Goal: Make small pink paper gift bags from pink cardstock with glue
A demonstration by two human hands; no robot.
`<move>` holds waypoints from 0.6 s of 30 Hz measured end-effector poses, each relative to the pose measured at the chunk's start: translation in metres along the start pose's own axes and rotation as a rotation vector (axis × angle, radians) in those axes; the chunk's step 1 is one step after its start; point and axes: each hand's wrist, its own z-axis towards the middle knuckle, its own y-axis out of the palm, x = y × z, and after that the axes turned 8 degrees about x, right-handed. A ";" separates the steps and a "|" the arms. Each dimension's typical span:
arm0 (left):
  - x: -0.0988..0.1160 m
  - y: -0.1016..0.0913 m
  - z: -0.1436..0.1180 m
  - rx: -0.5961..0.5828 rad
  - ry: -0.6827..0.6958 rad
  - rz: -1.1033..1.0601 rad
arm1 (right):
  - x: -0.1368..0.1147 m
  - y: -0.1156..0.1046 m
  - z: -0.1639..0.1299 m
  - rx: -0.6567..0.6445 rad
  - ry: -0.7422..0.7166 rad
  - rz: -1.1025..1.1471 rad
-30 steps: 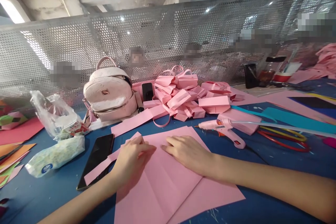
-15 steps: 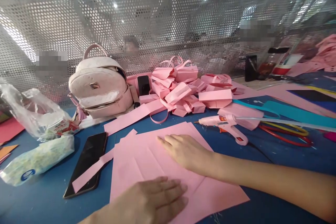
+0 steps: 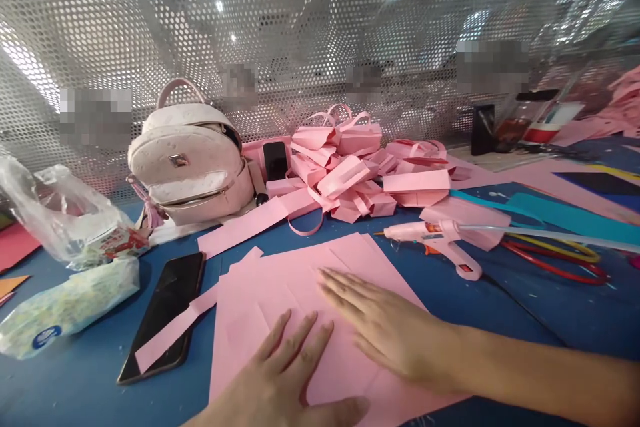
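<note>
Several sheets of pink paper (image 3: 240, 327) lie stacked on the blue table in front of me, with faint crease lines on the top one. My left hand (image 3: 287, 373) rests on the near part of the paper, its fingers spread and thumb stretched out to the right. Flat on the right half lies my right hand (image 3: 380, 320), fingers stretched out toward the upper left. Neither hand grips anything. A narrow pink paper strip (image 3: 170, 340) runs from the sheets across a dark phone (image 3: 163, 307) on the left.
Behind the sheets is a heap of folded pink paper pieces (image 3: 345, 173). A pink glue gun (image 3: 445, 240) with a cord lies to the right. A pale backpack (image 3: 193, 160), a plastic bag (image 3: 70, 213) and a tissue pack (image 3: 75, 307) sit at left. A perforated metal screen (image 3: 310, 33) stands behind.
My left hand has spread its fingers and turned them to point away from me. My right hand has slid toward me and to the right over the paper.
</note>
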 end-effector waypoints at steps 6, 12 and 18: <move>0.008 0.017 -0.009 0.074 -0.048 0.027 | 0.002 -0.009 -0.058 0.104 0.059 -0.073; 0.012 0.023 -0.016 0.043 0.002 0.043 | -0.010 -0.022 -0.072 0.098 0.107 -0.110; 0.009 0.006 -0.012 -0.136 0.032 -0.001 | -0.045 -0.048 -0.040 -0.160 -0.039 0.045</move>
